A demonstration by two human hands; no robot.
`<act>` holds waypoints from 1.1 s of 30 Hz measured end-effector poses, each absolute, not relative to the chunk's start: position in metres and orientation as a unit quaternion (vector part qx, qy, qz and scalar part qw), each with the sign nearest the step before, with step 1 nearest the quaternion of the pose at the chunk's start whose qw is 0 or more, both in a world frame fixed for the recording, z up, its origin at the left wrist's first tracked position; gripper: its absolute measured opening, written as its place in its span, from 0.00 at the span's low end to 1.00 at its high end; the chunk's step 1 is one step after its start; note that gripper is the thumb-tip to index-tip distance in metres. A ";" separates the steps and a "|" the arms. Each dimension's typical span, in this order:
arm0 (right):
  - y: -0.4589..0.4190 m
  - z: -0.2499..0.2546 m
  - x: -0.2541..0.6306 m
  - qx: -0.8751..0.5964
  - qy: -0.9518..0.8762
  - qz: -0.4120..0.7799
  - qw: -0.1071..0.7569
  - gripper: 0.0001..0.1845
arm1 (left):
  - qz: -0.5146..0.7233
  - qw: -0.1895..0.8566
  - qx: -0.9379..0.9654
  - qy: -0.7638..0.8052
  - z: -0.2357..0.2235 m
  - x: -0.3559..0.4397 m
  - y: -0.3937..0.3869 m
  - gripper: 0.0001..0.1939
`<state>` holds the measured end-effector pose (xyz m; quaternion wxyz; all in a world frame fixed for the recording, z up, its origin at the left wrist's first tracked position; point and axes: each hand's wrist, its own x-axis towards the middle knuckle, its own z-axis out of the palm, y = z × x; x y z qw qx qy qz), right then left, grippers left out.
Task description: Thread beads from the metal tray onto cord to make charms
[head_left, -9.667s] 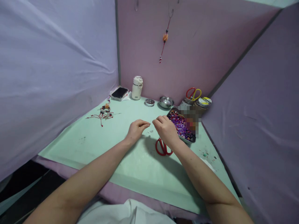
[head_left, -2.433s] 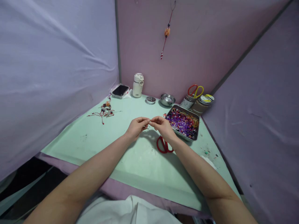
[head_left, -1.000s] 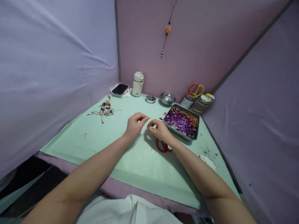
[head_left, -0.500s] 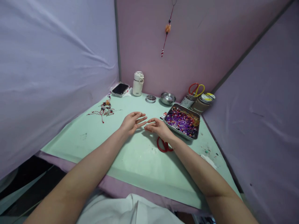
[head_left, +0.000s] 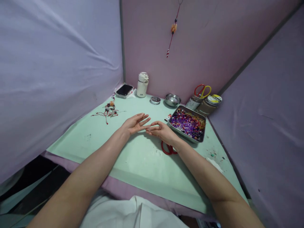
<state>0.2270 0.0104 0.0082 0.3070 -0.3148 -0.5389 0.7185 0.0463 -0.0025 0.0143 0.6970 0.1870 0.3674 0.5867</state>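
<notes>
Palm turned up, my left hand (head_left: pixel 135 123) is held over the middle of the table with its fingers stretched out. My right hand (head_left: pixel 160 130) meets its fingertips from the right, thumb and fingers pinched together. Whatever sits in that pinch is too small to make out. Under my right wrist lie red-handled scissors (head_left: pixel 168 148), their blades hidden. Just right of the hand stands a metal tray (head_left: pixel 186 138) of purple, red and dark beads (head_left: pixel 186 123). A small red-and-white item (head_left: pixel 168 117) lies by the tray's left edge.
Strung bead pieces (head_left: pixel 110 110) lie at the left. Along the back are a phone (head_left: pixel 124 90), a white bottle (head_left: pixel 142 85), a small round tin (head_left: pixel 155 100), a metal bowl (head_left: pixel 173 100) and two jars, one holding scissors (head_left: pixel 202 91). A beaded cord (head_left: pixel 174 29) hangs on the wall.
My right hand's fingertips have shifted slightly left onto my left hand's fingertips. The whole view has moved slightly; the tray and other objects stay in place.
</notes>
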 end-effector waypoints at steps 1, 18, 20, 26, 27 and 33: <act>0.010 0.008 0.227 -0.315 -0.535 0.723 0.303 0.22 | 0.583 0.698 0.187 0.372 0.014 0.045 -0.002 0.07; 0.007 0.008 0.223 -0.343 -0.514 0.724 0.307 0.24 | 0.569 0.713 0.161 0.376 0.014 0.044 -0.001 0.04; 0.006 0.008 0.222 -0.347 -0.515 0.722 0.306 0.23 | 0.568 0.716 0.164 0.372 0.013 0.044 -0.001 0.05; 0.006 0.006 0.221 -0.357 -0.523 0.710 0.306 0.22 | 0.567 0.718 0.163 0.369 0.013 0.046 -0.002 0.03; 0.007 0.006 0.221 -0.359 -0.525 0.708 0.306 0.22 | 0.567 0.718 0.163 0.370 0.013 0.046 -0.002 0.02; 0.008 0.004 0.222 -0.360 -0.526 0.709 0.302 0.21 | 0.566 0.723 0.163 0.361 0.011 0.046 0.000 0.03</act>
